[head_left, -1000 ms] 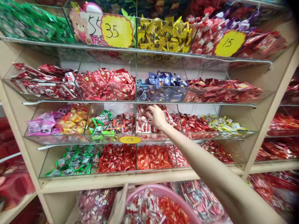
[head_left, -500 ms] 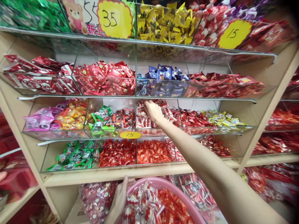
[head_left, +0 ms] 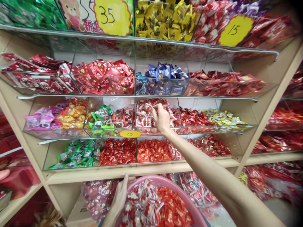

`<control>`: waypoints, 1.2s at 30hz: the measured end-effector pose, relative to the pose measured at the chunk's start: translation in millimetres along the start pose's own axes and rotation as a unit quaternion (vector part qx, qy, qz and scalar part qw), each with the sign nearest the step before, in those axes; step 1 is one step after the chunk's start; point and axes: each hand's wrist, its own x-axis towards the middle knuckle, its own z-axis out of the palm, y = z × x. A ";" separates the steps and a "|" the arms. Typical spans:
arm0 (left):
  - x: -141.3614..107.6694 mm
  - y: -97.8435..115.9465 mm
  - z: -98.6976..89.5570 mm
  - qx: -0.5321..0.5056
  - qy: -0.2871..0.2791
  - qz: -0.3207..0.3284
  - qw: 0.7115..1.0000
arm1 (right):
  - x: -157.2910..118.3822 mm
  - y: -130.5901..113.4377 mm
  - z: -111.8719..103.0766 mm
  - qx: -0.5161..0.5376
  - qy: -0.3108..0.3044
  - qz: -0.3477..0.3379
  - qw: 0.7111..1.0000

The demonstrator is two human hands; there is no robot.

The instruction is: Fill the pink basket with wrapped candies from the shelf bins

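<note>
While the pink basket [head_left: 169, 183] sits below the shelves, the right hand [head_left: 162, 116] is at the red-and-white candies [head_left: 144, 118] in a clear bin well above it. Those fingers are curled, thumb and forefinger close together; from where I stand, I can't tell whether they've pinched a candy. The left hand [head_left: 120, 192] is at the basket's left rim, fingers mostly straight, though I can't make out if they grip it. Inside the basket, clear-wrapped red-and-white sweets [head_left: 142, 205] fill the left side and orange-red packets [head_left: 174, 208] the right. A bulging bag [head_left: 98, 195] stands left of the basket; a yellow tag [head_left: 130, 133] reading 15 hangs above it, slightly left.
</note>
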 end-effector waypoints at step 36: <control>-3.7 7.1 1.5 0.000 0.010 -0.001 1.000 | -275.0 -20.4 -41.7 -0.092 -0.420 -0.097 0.898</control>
